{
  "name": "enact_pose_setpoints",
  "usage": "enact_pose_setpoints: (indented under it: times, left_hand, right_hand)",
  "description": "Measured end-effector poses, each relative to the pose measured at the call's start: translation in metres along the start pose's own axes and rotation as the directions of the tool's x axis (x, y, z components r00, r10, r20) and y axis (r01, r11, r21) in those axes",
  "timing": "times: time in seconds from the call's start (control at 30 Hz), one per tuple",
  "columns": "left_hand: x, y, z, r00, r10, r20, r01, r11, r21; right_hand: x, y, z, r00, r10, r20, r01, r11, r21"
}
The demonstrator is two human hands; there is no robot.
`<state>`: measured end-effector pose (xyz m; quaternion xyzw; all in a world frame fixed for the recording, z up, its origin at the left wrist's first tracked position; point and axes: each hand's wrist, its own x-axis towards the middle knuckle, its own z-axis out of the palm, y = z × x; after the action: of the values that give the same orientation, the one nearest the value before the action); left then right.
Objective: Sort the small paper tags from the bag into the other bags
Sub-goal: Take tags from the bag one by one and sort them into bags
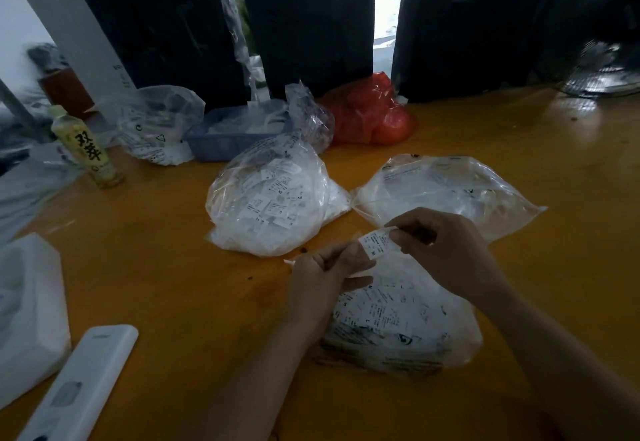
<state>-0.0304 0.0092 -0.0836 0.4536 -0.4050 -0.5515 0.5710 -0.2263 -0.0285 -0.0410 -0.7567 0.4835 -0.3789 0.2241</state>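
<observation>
White paper, a small tag [375, 242] marked M, was pinched at its far end by the right hand [446, 253] and at its near end by the left hand [323, 277], just above the near bag [398, 322] of tags. Beyond that bag lay a full bag [268, 198] and a flatter bag [446, 187] on the orange table [156, 267].

Dim room, orange table [519, 149], daylit doorway gap [388, 7] behind.
</observation>
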Motion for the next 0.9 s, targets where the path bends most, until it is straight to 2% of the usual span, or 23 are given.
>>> enact_pose_setpoints:
  times: [0.1,0.3,0.43,0.53,0.77,0.9]
  left_hand:
    - [0.0,0.001,0.0,1.0,-0.009,-0.016,0.009,1.0,0.001]
    - [-0.002,0.002,0.001,1.0,-0.028,0.0,0.028,0.999,0.032]
    - [-0.003,0.0,0.002,1.0,-0.022,-0.014,0.022,1.0,0.004]
    - [-0.003,0.001,0.003,0.999,-0.03,-0.024,0.029,0.999,-0.016]
    - [-0.005,0.004,0.005,1.0,-0.002,0.003,0.002,0.998,0.056]
    - [-0.005,0.006,0.004,1.0,0.028,0.009,-0.029,0.979,0.204]
  right_hand:
    - [0.001,0.003,-0.002,1.0,0.008,-0.002,-0.008,1.0,-0.002]
    - [-0.001,0.003,0.008,0.995,0.013,0.095,-0.015,1.0,0.023]
    - [0.0,0.002,0.013,0.993,0.114,0.01,-0.114,0.988,0.107]
    - [-0.003,-0.001,0.016,0.998,0.06,0.008,-0.061,0.995,0.081]
    - [-0.007,-0.004,0.021,0.994,-0.034,0.107,0.018,0.99,0.143]
    - [-0.004,0.0,0.017,1.0,-0.005,0.009,0.004,0.997,0.072]
